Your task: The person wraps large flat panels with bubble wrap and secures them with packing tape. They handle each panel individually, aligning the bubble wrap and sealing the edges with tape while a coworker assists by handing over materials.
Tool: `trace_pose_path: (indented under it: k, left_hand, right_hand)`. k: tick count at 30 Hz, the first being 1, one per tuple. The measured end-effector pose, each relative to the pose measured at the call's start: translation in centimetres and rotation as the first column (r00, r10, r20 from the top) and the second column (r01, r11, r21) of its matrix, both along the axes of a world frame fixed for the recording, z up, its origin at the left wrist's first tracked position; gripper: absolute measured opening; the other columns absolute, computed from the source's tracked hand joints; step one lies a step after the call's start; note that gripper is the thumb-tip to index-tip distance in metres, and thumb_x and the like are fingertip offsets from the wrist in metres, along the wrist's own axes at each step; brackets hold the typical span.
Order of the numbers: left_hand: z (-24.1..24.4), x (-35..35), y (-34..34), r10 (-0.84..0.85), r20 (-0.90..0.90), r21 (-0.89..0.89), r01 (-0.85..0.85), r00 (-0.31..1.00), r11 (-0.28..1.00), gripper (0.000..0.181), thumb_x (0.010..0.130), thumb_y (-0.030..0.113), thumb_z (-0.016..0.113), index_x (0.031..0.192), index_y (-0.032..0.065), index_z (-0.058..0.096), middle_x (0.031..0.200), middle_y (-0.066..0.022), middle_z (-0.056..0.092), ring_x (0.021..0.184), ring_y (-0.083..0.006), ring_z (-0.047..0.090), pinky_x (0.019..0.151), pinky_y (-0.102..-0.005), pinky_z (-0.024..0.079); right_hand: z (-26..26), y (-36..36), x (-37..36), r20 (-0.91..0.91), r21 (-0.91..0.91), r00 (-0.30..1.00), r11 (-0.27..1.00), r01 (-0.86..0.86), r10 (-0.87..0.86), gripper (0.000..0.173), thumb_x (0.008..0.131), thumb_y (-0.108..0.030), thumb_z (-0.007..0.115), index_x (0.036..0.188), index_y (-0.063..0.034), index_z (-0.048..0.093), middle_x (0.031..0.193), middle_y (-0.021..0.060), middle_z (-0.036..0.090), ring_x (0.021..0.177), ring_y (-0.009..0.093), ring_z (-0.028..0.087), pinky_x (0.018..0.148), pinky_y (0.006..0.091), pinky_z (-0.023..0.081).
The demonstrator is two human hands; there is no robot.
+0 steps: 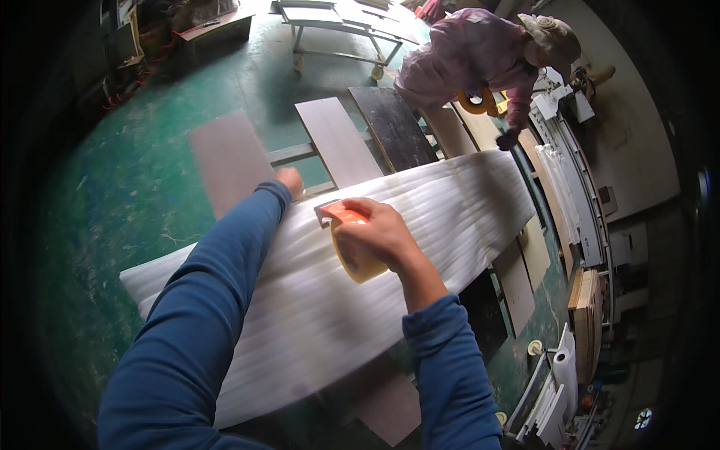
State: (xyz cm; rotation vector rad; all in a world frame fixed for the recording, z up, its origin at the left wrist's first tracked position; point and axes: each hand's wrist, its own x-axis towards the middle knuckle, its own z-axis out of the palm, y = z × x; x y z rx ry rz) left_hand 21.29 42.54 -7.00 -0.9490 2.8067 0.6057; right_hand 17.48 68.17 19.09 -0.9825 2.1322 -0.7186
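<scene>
A long piece wrapped in white foam sheet [315, 315] lies across several boards in front of me. My right hand [379, 233] grips an orange tape dispenser [343, 212] above the foam, with a roll of yellowish clear packing tape [360, 270] hanging below the fingers. My left hand [291, 183] is at the far edge of the foam; its fingers are blurred and partly hidden, so whether it pinches the sheet does not show.
A co-worker [467, 56] in a pink garment and hat stands at the far end, holding a yellow tape dispenser [478, 103]. Boards such as a black one [394, 129] stick out beneath the foam. A wheeled metal rack [337, 28] stands beyond; stacked panels [586, 320] are at right.
</scene>
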Motion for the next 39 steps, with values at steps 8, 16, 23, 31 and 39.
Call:
trace_pose_path:
  k: [8, 16, 23, 31, 39]
  left_hand:
    - [-3.6, 1.8, -1.5, -0.174, -0.063, 0.071, 0.178, 0.983, 0.981, 0.044, 0.087, 0.028, 0.069, 0.114, -0.0066, 0.068, 0.108, -0.0314, 0.07, 0.105, -0.046, 0.067, 0.088, -0.0478, 0.055]
    - [9.3, 8.9, 11.5, -0.225, -0.205, -0.227, 0.177, 0.953, 0.958, 0.092, 0.091, 0.057, 0.065, 0.153, -0.0035, 0.035, 0.129, -0.0258, 0.062, 0.118, -0.0398, 0.061, 0.098, -0.0485, 0.049]
    - [9.2, 8.4, 8.9, -0.091, -0.354, 0.191, 0.167, 0.931, 0.967, 0.064, 0.091, 0.029, 0.07, 0.148, 0.0092, 0.051, 0.141, -0.0227, 0.059, 0.127, -0.0384, 0.059, 0.106, -0.0434, 0.047]
    - [7.5, 8.8, 7.9, -0.226, -0.498, 0.169, 0.349, 0.838, 0.922, 0.037, 0.1, 0.012, 0.062, 0.136, 0.0151, 0.066, 0.154, -0.0205, 0.048, 0.141, -0.0341, 0.049, 0.114, -0.0379, 0.043]
    - [5.0, 9.0, 6.3, -0.31, -0.465, 0.119, 0.406, 0.829, 0.906, 0.036, 0.106, 0.01, 0.053, 0.14, 0.0155, 0.063, 0.16, -0.0214, 0.039, 0.143, -0.0354, 0.046, 0.116, -0.0386, 0.04]
  right_hand:
    - [1.5, 9.3, -0.1, 0.013, 0.096, 0.996, 0.992, -0.084, 0.083, 0.067, 0.072, -0.035, 0.074, 0.136, -0.0181, 0.064, 0.117, 0.02, 0.072, 0.106, 0.033, 0.07, 0.095, 0.036, 0.054]
    - [1.7, 20.7, 0.9, 0.098, 0.118, 0.992, 0.991, 0.07, -0.082, 0.066, 0.071, -0.027, 0.081, 0.134, -0.0107, 0.067, 0.123, 0.0139, 0.073, 0.109, 0.024, 0.071, 0.099, 0.0324, 0.052]
    - [-1.3, 22.1, 2.0, 0.099, 0.048, 0.987, 0.992, 0.119, -0.123, 0.066, 0.07, -0.028, 0.081, 0.133, -0.0128, 0.068, 0.125, 0.0135, 0.072, 0.11, 0.023, 0.071, 0.1, 0.0313, 0.052]
    - [-1.2, 23.1, 1.8, 0.116, 0.006, 0.987, 0.994, 0.107, -0.107, 0.065, 0.07, -0.026, 0.082, 0.133, -0.0136, 0.068, 0.123, 0.014, 0.073, 0.11, 0.021, 0.07, 0.1, 0.0309, 0.052]
    - [-0.8, 33.2, 2.5, 0.153, 0.18, 0.967, 0.968, 0.174, -0.202, 0.063, 0.069, -0.022, 0.076, 0.131, -0.0194, 0.069, 0.118, 0.0116, 0.074, 0.102, 0.026, 0.071, 0.095, 0.0346, 0.054]
